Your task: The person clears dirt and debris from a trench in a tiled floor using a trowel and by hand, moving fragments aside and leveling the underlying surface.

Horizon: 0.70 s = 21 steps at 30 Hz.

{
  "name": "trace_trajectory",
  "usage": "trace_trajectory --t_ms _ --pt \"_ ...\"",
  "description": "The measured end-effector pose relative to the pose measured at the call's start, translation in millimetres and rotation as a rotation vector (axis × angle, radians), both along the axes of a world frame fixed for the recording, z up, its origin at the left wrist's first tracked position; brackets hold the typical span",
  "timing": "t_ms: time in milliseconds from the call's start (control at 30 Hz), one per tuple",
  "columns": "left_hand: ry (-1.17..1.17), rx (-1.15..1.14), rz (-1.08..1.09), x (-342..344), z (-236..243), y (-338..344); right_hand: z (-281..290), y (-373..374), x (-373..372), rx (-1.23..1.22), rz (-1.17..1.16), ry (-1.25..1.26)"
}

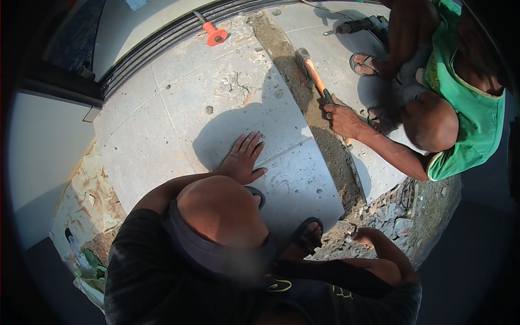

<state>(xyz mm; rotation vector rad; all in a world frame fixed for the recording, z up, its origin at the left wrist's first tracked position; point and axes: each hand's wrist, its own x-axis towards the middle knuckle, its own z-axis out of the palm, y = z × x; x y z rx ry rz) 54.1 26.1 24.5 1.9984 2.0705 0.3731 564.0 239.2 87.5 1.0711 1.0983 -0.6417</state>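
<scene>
My left hand (244,157) lies flat, fingers spread, on a large grey tile (135,130) speckled with chips, beside my bent knee. At the lower right my right hand (367,238) is curled around a small dark object (355,234) that I cannot make out, over broken rubble (401,227). Right of the tile runs a strip of exposed mortar (319,114). A co-worker in a green top (471,130) squats beside it, a hand (344,119) gripping a hammer (314,73) with a wooden handle over the strip.
A red-guarded chisel (215,35) lies near a dark metal door track (146,51). A power tool (352,27) with a cord is at the upper right. Torn pale sheeting (86,200) lies over rough ground at the left, beside a white wall (46,157).
</scene>
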Motion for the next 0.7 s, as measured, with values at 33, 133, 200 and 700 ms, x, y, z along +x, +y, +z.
trace_trajectory --t_ms 33,133,200,700 --pt "0.000 -0.002 0.001 0.1 -0.1 -0.4 0.1 0.0 -0.7 -0.002 0.000 0.000" --pt "0.007 -0.009 0.004 0.1 -0.4 -1.1 0.0 0.0 -2.0 -0.012 0.013 0.001" --pt "0.014 -0.012 0.006 0.3 0.0 -1.6 -4.1 0.6 1.6 0.000 -0.002 0.006" --pt "-0.015 -0.017 0.016 1.1 3.2 1.4 2.5 -1.4 -1.2 0.016 0.007 0.020"
